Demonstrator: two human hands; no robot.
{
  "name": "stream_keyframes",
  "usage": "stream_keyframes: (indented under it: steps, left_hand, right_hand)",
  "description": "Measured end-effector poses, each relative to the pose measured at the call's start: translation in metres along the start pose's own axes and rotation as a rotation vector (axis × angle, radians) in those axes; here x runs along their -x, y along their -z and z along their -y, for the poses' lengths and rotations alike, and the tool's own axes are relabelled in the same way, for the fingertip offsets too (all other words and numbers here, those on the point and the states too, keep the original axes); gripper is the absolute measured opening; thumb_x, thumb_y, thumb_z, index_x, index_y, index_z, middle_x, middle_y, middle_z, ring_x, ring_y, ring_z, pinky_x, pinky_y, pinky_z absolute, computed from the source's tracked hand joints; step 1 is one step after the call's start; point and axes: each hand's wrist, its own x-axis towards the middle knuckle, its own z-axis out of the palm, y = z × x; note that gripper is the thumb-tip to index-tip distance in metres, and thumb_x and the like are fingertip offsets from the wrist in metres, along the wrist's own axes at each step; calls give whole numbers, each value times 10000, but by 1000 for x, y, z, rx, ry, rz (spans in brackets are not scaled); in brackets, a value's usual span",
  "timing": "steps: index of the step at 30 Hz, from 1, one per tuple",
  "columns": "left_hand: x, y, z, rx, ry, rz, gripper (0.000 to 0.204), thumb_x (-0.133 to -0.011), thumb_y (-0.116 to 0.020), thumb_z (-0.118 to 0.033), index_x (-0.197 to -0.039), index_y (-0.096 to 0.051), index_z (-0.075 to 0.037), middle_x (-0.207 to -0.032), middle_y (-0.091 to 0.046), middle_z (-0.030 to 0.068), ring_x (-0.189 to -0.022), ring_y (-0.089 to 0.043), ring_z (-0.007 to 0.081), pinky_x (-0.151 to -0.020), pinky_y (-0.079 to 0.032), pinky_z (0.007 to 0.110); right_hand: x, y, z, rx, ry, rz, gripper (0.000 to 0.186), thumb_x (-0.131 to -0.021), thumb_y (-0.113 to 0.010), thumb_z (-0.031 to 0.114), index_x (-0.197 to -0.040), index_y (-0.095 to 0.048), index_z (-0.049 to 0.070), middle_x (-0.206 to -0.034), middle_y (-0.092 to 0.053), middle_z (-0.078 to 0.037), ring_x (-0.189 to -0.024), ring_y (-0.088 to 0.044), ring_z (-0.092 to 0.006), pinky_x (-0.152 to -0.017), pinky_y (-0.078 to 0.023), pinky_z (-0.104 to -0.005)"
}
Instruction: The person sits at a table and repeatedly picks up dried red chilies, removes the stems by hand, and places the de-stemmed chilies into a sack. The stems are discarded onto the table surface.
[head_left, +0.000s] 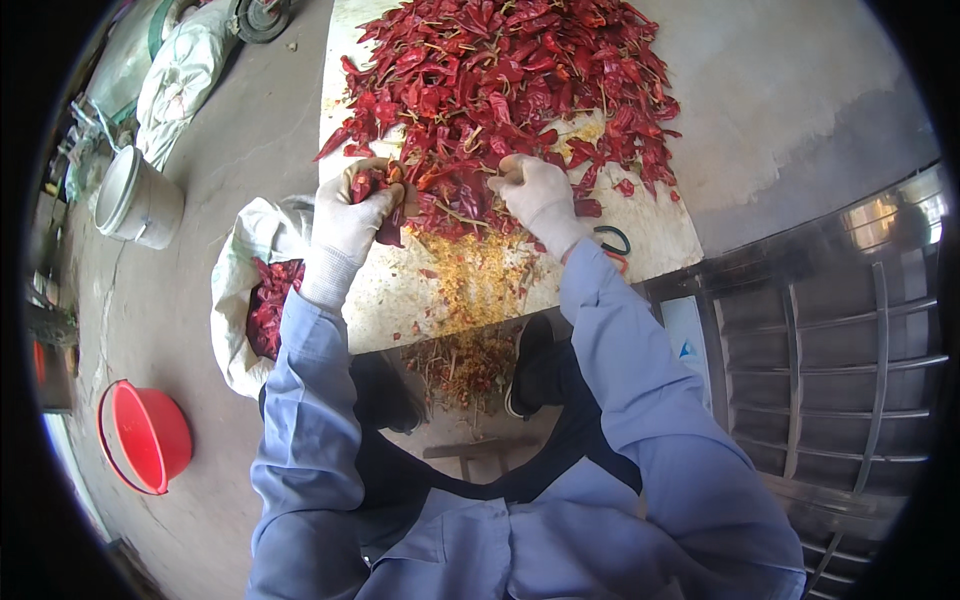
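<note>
A large heap of dried red chillies [510, 70] covers a pale board [650, 230], with yellow seeds [470, 275] strewn on its near part. My gloved left hand [345, 215] is closed round several chillies [366, 185] at the board's left. My gloved right hand [535, 200] is at the heap's near edge, fingers pinched; what is between them is too small to make out. Scissors with dark and orange handles [612, 242] lie just right of that hand. A white woven sack [240, 350] holding red chillies stands below my left forearm, beside the board.
A white bucket [150, 205] and a red bucket [160, 435] stand on the floor at left, with stuffed sacks [175, 90] behind. Chilli debris [455, 370] lies between my feet. A metal barred frame [830, 370] is at lower right.
</note>
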Motion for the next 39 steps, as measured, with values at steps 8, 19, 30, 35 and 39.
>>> stream_keyframes:
  steps: [8, 19, 30, 35, 39]
  left_hand:
    - [1, 8, -4, -187, 11, 21, 236, -906, -711, 2, -1139, -671, -1, -818, -680, 37, -684, -665, 102, -577, -541, 232]
    - [-5, 3, 1, -205, -85, 66, 316, -906, -711, -11, -1219, -665, -2, -852, -737, 71, -695, -690, 108, -559, -532, 231]
    - [14, -28, 0, -217, 52, 86, 216, -886, -795, -105, -1055, -705, -2, -751, -698, 21, -597, -616, 70, -536, -469, 217]
    - [5, -28, 13, -580, -262, -46, 218, -852, -807, -119, -1020, -705, -26, -771, -702, 52, -654, -649, 134, -617, -513, 294]
    - [13, -30, 18, -916, -485, -48, 230, -855, -773, -110, -1058, -699, -31, -886, -723, 136, -781, -699, 231, -719, -538, 345]
  right_hand:
    - [-26, -18, -4, 86, 88, -100, 195, -892, -685, 270, -1007, -788, 151, -994, -756, -130, -943, -725, -321, -828, -566, -412]
    - [8, 21, 21, -1083, 48, 108, 173, -966, -727, 134, -1059, -746, -12, -924, -763, -65, -779, -719, -140, -702, -584, -291]
    - [36, -2, 57, -1174, 82, 14, 167, -962, -735, 101, -1065, -743, -30, -930, -754, -56, -742, -671, -92, -640, -542, -246]
    - [33, 2, 56, -1219, 1, 134, 183, -941, -754, 100, -1061, -717, -34, -930, -753, -64, -743, -675, -93, -639, -534, -229]
    - [34, -10, 61, -1080, -37, 156, 190, -938, -759, 106, -1064, -707, -27, -940, -756, -72, -765, -690, -94, -639, -546, -227]
